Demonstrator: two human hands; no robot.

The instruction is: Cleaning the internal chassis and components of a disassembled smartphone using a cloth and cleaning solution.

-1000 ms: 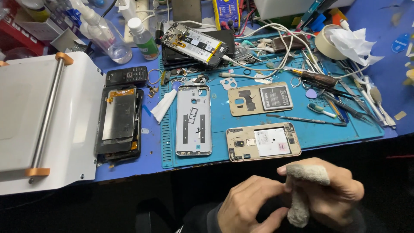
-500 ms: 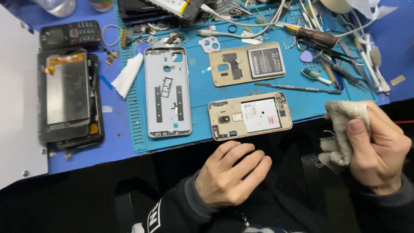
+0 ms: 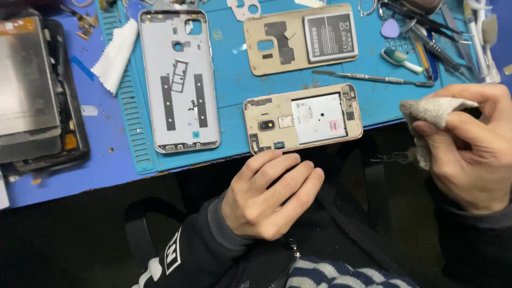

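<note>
A gold phone [image 3: 303, 118] with its back removed lies face down at the near edge of the blue work mat [image 3: 234, 74]. Just below it my left hand [image 3: 269, 194] rests empty, fingers loosely apart, fingertips almost touching the phone's lower edge. At the right, my right hand [image 3: 469, 152] pinches a small grey cloth [image 3: 434, 114] between thumb and fingers, off the table's edge. A gold back cover [image 3: 274, 45] with a black battery [image 3: 330, 36] on it lies farther back.
A silver phone back frame [image 3: 180, 80] lies left of the gold phone. A white wipe [image 3: 114, 53] and a black phone with a lifted screen [image 3: 37, 90] sit at the left. A metal spudger [image 3: 373, 79], tweezers and other tools [image 3: 442, 37] crowd the far right.
The view has moved closer to the mat. My right hand carried the cloth away from my left hand to the right side. My left hand has moved up near the gold phone.
</note>
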